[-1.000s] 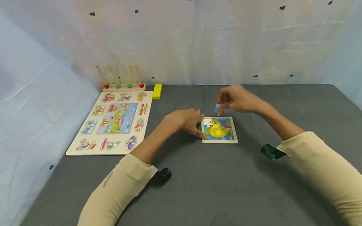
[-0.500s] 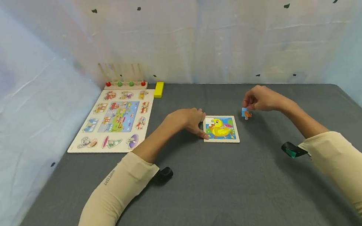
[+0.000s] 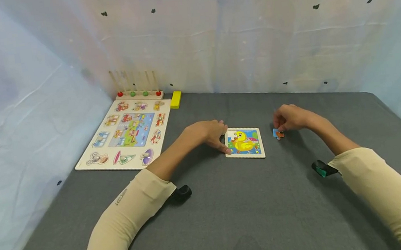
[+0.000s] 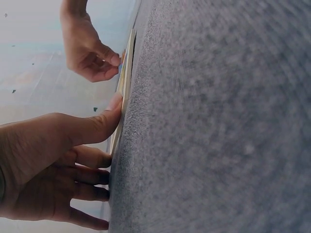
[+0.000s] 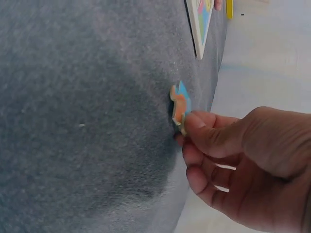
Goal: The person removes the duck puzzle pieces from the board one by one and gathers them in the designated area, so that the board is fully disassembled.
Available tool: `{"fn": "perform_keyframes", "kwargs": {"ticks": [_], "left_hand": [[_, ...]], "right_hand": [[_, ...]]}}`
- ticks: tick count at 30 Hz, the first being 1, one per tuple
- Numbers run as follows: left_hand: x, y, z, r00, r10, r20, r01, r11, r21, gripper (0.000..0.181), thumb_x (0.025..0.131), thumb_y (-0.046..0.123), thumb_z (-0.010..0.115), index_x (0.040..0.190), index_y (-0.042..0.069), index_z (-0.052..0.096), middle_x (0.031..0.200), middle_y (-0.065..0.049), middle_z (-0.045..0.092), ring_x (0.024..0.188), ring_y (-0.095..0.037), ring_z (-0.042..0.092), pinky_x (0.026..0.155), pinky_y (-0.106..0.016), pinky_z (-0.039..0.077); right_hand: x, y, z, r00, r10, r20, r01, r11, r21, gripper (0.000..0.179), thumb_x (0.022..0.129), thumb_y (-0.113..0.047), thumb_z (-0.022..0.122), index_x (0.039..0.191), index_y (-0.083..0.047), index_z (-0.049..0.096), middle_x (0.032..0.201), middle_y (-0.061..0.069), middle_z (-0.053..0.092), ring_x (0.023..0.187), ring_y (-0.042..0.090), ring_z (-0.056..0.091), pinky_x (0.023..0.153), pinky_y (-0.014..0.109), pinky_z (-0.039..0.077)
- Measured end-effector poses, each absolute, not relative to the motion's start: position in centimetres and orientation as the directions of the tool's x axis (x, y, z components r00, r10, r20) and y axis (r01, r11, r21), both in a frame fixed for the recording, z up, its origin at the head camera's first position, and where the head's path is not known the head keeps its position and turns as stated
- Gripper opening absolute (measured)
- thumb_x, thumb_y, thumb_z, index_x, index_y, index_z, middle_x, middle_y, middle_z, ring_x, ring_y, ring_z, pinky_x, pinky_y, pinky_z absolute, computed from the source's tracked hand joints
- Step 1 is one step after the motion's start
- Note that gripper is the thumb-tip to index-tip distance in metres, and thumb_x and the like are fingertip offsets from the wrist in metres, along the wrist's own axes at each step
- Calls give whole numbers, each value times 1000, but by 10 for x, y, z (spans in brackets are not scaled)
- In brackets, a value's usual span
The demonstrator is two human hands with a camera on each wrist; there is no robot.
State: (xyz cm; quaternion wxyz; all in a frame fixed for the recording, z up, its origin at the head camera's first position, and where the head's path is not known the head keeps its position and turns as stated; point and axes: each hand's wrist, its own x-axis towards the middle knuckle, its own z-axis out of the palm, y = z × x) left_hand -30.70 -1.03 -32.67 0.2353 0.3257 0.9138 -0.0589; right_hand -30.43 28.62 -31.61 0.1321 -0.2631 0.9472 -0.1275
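And the R hand (image 3: 291, 116) covers the 1 o'clock end of the puzzle pc (image 3: 277, 134) w/ its fingertips, pic too small to make out, while the L hand (image 3: 211, 133) blocks bits of the duck puzzle's (image 3: 243, 145) 9 o'clock edge! R wrist cam's top border chops that puzzle & the yellow block (image 5: 230, 8) approx 1 o'clock; L wrist cam gets the puzzle edge-on, pic unreadable. Head cam: L sleeve (image 3: 132, 207) exits at 7, R sleeve (image 3: 382, 186) at 4, L forearm (image 3: 173, 155) hides the big board's (image 3: 137, 150) 5 o'clock corner, pegs (image 3: 113, 82) at 10 too faint to count.
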Motion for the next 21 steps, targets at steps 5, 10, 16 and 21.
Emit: {"fn": "perform_keyframes", "kwargs": {"ticks": [5, 10, 16, 21], "left_hand": [[-307, -10, -326, -679, 561, -474, 618, 785, 44, 104, 93, 67, 66, 167, 9, 22, 176, -16, 18, 163, -32, 23, 132, -50, 25], [-306, -10, -325, -678, 557, -479, 615, 787, 45, 104, 93, 68, 66, 167, 9, 22, 176, -16, 18, 164, -32, 23, 132, -51, 25], [-306, -11, -325, -678, 559, -476, 617, 786, 45, 104, 94, 67, 66, 167, 9, 22, 176, -16, 18, 163, -31, 23, 132, -50, 26], [-306, -11, -326, -682, 563, -467, 621, 783, 36, 104, 93, 68, 65, 168, 9, 22, 176, -16, 19, 163, -32, 24, 132, -51, 26]], "right_hand": [[-301, 283, -312, -837, -509, -202, -459, 853, -249, 9, 89, 1, 78, 94, 2, 70, 93, 15, 76, 83, 25, 71, 73, 43, 57], [-300, 278, -311, -826, -500, -259, -452, 863, -225, 25, 87, -11, 85, 99, 4, 70, 88, 13, 75, 79, 20, 68, 72, 40, 55], [-299, 275, -311, -801, -535, -269, -482, 842, -242, 27, 84, -13, 88, 99, 2, 71, 90, 13, 73, 81, 18, 66, 73, 39, 55], [-299, 274, -310, -803, -528, -276, -478, 848, -230, 27, 84, -15, 89, 98, 0, 71, 90, 12, 72, 81, 18, 65, 73, 37, 54]]}}
